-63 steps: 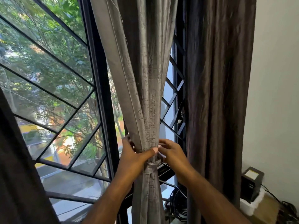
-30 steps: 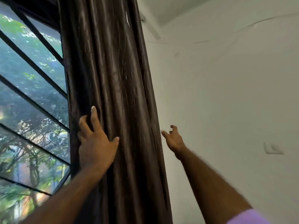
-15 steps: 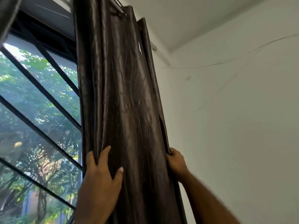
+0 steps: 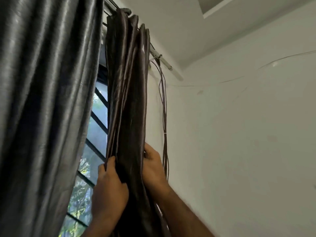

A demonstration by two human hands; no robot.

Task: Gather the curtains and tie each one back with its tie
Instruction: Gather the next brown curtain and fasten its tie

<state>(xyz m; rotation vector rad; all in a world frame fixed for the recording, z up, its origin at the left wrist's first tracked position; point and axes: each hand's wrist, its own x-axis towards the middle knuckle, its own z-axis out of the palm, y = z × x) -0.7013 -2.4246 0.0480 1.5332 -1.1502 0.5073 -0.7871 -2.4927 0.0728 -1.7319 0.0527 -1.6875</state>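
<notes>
A dark brown curtain point(image 4: 127, 93) hangs from the rod at the window's right end, bunched into narrow folds. My left hand point(image 4: 109, 189) grips its left edge, thumb over the fabric. My right hand point(image 4: 153, 166) holds the bunch from the right side, fingers behind the cloth. A grey curtain point(image 4: 46, 100) fills the left of the view. No tie is visible.
The curtain rod point(image 4: 164, 61) ends near the room corner. Thin cables point(image 4: 164, 117) hang down the white wall point(image 4: 239, 134) just right of my right hand. The black window grille point(image 4: 97, 120) shows between the two curtains.
I turned from the tied grey curtain to the brown one. Both hands closed on it and squeezed it into a narrower bunch. My view tilted up to the rod.
</notes>
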